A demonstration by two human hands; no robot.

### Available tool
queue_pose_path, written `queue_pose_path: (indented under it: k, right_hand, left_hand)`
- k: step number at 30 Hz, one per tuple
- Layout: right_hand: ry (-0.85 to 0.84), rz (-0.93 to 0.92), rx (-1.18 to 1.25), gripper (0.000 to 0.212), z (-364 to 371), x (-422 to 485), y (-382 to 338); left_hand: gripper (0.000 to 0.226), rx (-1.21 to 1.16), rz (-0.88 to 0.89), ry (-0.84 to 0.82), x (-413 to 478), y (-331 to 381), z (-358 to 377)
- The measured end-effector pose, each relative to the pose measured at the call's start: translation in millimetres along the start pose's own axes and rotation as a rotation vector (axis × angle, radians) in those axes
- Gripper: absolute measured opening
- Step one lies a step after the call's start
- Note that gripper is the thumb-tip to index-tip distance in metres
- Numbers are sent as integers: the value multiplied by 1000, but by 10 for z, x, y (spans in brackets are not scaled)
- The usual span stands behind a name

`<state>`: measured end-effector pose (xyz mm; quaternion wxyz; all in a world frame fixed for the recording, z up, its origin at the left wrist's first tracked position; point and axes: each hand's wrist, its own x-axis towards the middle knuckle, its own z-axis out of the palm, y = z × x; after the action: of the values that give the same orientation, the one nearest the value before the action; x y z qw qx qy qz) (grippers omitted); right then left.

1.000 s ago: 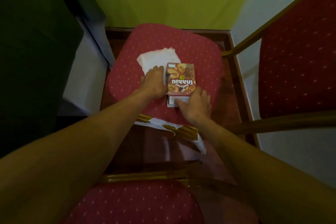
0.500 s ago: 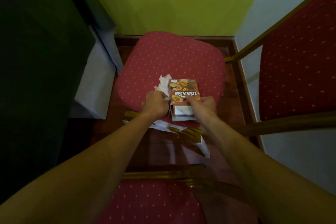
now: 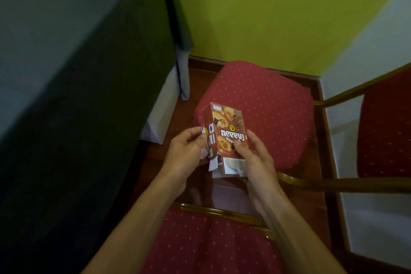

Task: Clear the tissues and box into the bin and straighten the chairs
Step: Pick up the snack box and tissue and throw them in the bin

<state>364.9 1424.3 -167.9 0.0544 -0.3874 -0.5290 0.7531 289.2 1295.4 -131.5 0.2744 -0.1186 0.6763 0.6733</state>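
A red snack box (image 3: 226,131) with pastry pictures is lifted above the front edge of a red dotted chair seat (image 3: 271,113). Its open white end points toward me. My right hand (image 3: 253,158) grips the box's lower right side, thumb on its printed face. My left hand (image 3: 186,151) is closed around a crumpled white tissue (image 3: 203,153), of which only small bits show between the fingers, and it touches the box's left side.
A dark green draped table (image 3: 77,95) fills the left. A second red chair's seat (image 3: 200,247) is right below me, a third chair's back (image 3: 387,131) with gold frame at the right. Wooden floor (image 3: 322,144) and a yellow-green wall (image 3: 266,11) lie beyond.
My left hand bunched up the flat tissue from the seat. Both hands lifted the box off the seat toward me, and my view swung left.
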Motion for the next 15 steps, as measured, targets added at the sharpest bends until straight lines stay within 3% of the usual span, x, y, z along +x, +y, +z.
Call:
queue_pose_path:
  k: [6, 10, 15]
  right_hand:
    - [-134, -193, -269, 34, 836, -790, -29]
    - [-248, -264, -345, 62, 1316, -1525, -158]
    - [-253, -433, -415, 71, 1889, -2405, -385]
  left_hand:
    - [31, -51, 25, -21, -805, 213, -890]
    - [29, -151, 78, 20, -1350, 464, -1427]
    - [34, -211, 210, 101, -2063, 971, -1947]
